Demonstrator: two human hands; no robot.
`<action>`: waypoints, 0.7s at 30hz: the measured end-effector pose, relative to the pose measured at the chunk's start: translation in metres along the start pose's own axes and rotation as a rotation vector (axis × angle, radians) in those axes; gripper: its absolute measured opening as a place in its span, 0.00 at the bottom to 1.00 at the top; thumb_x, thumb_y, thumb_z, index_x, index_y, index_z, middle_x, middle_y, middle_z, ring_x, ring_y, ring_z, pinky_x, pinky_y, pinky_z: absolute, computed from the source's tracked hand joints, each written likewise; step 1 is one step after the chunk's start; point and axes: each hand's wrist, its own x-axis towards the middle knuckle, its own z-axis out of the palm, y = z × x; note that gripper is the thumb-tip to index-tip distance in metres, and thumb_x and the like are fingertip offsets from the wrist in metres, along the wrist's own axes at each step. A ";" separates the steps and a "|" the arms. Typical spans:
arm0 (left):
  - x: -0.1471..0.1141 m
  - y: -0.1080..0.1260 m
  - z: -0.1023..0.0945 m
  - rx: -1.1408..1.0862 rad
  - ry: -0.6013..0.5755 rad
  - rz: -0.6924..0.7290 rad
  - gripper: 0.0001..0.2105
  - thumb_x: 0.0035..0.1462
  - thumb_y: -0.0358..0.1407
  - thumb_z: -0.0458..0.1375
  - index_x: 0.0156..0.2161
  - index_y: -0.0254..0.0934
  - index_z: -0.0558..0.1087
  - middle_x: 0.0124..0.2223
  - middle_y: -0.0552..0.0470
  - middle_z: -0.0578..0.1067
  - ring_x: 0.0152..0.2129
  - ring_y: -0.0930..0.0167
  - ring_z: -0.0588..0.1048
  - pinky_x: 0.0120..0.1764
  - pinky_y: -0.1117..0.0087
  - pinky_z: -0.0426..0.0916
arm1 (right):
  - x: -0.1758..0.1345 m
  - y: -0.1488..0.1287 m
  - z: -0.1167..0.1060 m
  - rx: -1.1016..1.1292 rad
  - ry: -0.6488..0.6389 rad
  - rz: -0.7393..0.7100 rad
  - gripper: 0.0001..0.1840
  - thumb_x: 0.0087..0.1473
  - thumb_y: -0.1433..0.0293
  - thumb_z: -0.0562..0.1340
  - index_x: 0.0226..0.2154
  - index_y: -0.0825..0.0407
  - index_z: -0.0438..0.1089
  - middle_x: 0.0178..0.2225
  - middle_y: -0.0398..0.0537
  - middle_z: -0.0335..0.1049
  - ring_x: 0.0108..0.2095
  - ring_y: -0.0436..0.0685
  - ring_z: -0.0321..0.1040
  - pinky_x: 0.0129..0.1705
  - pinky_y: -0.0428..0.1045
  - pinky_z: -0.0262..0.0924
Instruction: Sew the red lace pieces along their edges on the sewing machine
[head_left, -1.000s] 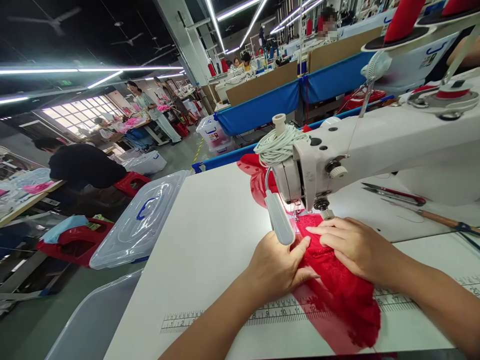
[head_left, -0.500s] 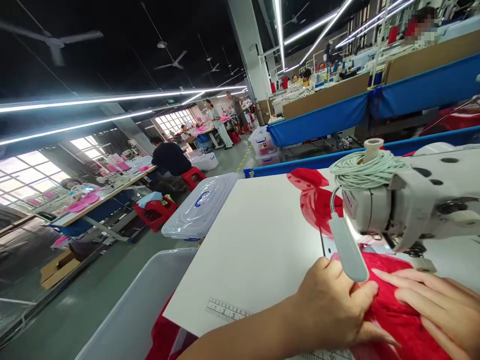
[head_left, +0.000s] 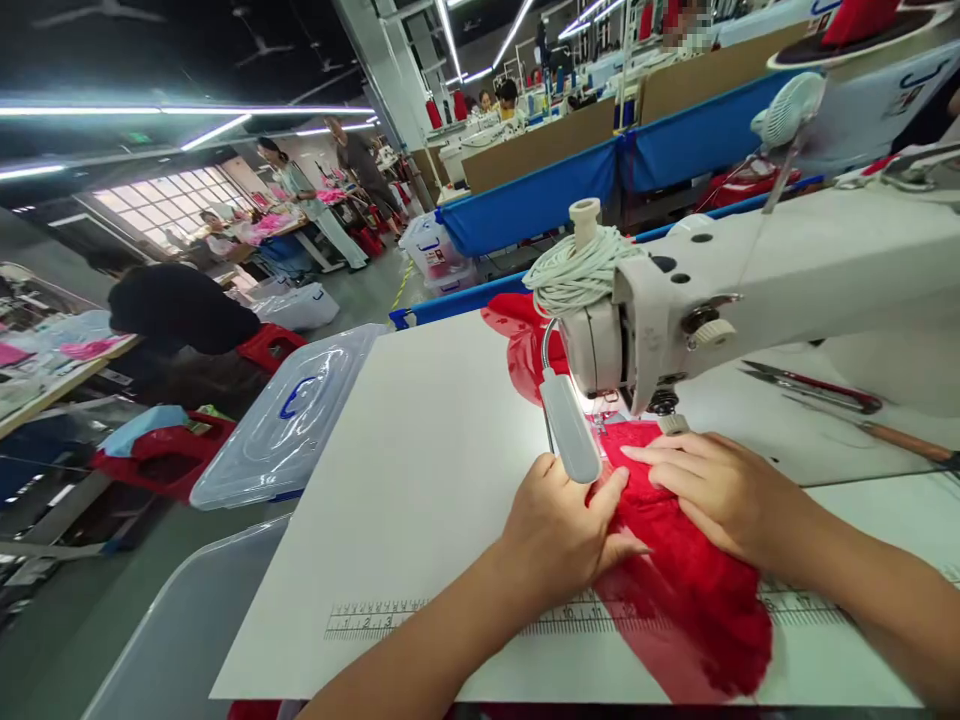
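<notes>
Red fabric (head_left: 690,600), sheer in places and plush in others, lies on the white table (head_left: 420,450) and runs up to the needle area of a white sewing machine (head_left: 810,270). My left hand (head_left: 562,530) grips the fabric's left edge, its fingers partly behind a small grey lamp (head_left: 571,430) on a bendy neck. Stretched fingers of my right hand (head_left: 712,485) lie flat on the fabric, just below the presser foot. More red fabric (head_left: 525,350) spreads out beyond the machine head. The needle itself is hard to make out.
Scissors (head_left: 814,385) and a wooden-handled tool (head_left: 900,438) lie to the right under the machine arm. A coil of pale cord (head_left: 581,270) sits on the machine head. Plastic bins, one with a lid (head_left: 292,420), stand left of the table. A person (head_left: 180,305) sits farther left.
My view has swung to the right, so the machine and hands appear farther left and more of the table shows. Both hands stay on the red fabric by the machine.
</notes>
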 end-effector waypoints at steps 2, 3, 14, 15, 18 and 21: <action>0.001 0.001 -0.001 0.010 -0.030 -0.002 0.33 0.70 0.55 0.36 0.56 0.33 0.74 0.50 0.35 0.77 0.38 0.60 0.77 0.35 0.63 0.65 | 0.000 0.001 0.000 0.004 0.004 0.000 0.17 0.54 0.84 0.51 0.35 0.52 0.71 0.46 0.54 0.78 0.47 0.61 0.69 0.43 0.55 0.67; 0.001 0.001 -0.002 0.016 -0.047 -0.003 0.32 0.70 0.55 0.37 0.56 0.33 0.73 0.50 0.35 0.76 0.39 0.60 0.77 0.35 0.63 0.65 | 0.000 0.001 0.000 0.007 0.006 -0.001 0.17 0.54 0.84 0.51 0.35 0.52 0.71 0.46 0.53 0.78 0.47 0.60 0.69 0.43 0.55 0.67; 0.001 0.002 -0.003 0.026 -0.083 -0.010 0.33 0.69 0.57 0.40 0.58 0.33 0.72 0.47 0.37 0.77 0.40 0.60 0.75 0.37 0.63 0.63 | 0.000 0.002 -0.001 0.015 -0.014 0.007 0.17 0.56 0.84 0.50 0.34 0.52 0.70 0.47 0.52 0.77 0.46 0.61 0.69 0.43 0.55 0.66; 0.001 0.002 -0.002 0.022 -0.084 -0.013 0.33 0.69 0.57 0.40 0.58 0.33 0.72 0.46 0.37 0.77 0.40 0.59 0.75 0.37 0.63 0.63 | 0.000 0.003 -0.001 0.014 -0.022 0.014 0.17 0.56 0.84 0.50 0.35 0.52 0.69 0.48 0.52 0.77 0.47 0.61 0.69 0.43 0.56 0.66; 0.001 0.001 -0.001 0.012 -0.075 -0.022 0.33 0.69 0.57 0.41 0.58 0.33 0.72 0.43 0.38 0.78 0.40 0.58 0.74 0.38 0.62 0.63 | -0.001 0.004 0.001 0.018 -0.032 0.032 0.18 0.55 0.85 0.50 0.34 0.51 0.70 0.49 0.51 0.77 0.47 0.61 0.69 0.44 0.56 0.66; 0.000 0.000 0.001 0.017 -0.070 -0.032 0.32 0.69 0.57 0.41 0.59 0.34 0.72 0.42 0.39 0.78 0.40 0.58 0.74 0.40 0.61 0.64 | 0.000 0.005 0.002 0.019 -0.020 0.042 0.18 0.54 0.85 0.50 0.33 0.51 0.70 0.49 0.51 0.77 0.46 0.60 0.69 0.42 0.56 0.66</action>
